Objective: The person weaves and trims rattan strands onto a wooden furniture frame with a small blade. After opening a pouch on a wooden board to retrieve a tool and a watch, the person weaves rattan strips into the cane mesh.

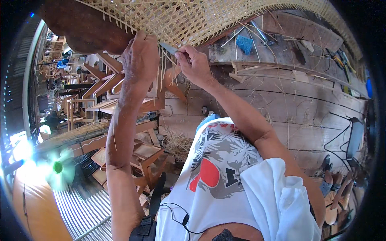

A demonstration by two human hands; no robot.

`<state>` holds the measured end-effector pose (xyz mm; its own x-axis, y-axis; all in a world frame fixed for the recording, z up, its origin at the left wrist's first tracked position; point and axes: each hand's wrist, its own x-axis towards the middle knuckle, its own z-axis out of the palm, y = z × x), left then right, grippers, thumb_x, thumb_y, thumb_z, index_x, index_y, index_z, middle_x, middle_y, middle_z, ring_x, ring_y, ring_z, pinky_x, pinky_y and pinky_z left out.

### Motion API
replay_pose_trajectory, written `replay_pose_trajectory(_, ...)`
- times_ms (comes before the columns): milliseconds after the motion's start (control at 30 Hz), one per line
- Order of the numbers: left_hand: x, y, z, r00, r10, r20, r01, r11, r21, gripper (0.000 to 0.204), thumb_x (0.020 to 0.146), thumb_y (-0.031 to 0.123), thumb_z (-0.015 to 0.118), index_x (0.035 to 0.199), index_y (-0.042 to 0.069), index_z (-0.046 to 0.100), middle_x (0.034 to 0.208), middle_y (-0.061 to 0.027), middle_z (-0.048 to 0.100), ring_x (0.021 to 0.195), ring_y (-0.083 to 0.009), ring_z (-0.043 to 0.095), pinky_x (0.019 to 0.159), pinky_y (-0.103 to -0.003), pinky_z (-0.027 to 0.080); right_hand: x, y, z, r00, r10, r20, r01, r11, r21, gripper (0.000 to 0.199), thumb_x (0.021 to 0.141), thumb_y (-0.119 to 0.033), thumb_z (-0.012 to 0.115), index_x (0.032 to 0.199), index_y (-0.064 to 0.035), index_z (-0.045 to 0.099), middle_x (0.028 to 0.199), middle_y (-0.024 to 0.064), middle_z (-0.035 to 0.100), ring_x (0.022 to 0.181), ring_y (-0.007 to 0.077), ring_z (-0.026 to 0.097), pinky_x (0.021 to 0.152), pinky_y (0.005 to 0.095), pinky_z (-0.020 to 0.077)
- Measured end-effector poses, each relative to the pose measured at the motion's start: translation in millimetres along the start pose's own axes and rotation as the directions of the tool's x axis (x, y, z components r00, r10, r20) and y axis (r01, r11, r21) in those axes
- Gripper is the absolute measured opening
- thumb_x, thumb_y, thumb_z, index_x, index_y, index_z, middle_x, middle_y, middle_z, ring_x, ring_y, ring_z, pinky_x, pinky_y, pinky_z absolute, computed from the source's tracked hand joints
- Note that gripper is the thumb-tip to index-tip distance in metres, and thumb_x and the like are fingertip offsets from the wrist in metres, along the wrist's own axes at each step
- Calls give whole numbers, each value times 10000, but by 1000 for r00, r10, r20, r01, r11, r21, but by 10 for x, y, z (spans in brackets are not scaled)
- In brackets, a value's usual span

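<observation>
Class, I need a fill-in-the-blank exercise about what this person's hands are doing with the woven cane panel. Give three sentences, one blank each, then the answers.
1. The right hand grips a slim metal ____ whose tip points at the woven cane panel.
2. The left hand presses against the panel's ____ wooden frame.
3. A ____ sponge lies on the plank bench behind the hands.

Missing words: blade; dark brown; blue

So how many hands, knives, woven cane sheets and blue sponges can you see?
Hands: 2, the left hand and the right hand
Knife-like blade: 1, held in the right hand
Woven cane sheet: 1
Blue sponge: 1, on the wooden bench
Total: 5
</observation>
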<state>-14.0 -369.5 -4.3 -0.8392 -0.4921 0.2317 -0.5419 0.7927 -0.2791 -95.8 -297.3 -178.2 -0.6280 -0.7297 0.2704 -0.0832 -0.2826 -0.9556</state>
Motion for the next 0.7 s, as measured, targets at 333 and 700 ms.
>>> replay_pose_trajectory(333, 41, -32, -19, 997, 49, 57, -54, 994, 94, 96, 885, 40, 614, 957, 22, 676, 1036, -172, 657, 1010, -399, 709, 822, -521, 573, 27, 63, -22, 999, -51, 11, 52, 998, -47, 134, 992, -157, 673, 1022, -34, 627, 820, 200, 705, 762, 404, 724, 661, 466, 547)
replay_pose_trajectory(700, 45, 16, -9, 997, 2, 74, -10, 995, 98, 108, 930, 49, 576, 987, 10, 660, 1074, -176, 661, 1058, -399, 700, 831, -542, 567, 31, 131, 38, 992, -123, -25, 121, 992, -42, 103, 1001, -130, 653, 1026, -37, 618, 777, 196, 678, 722, 399, 710, 640, 473, 535)
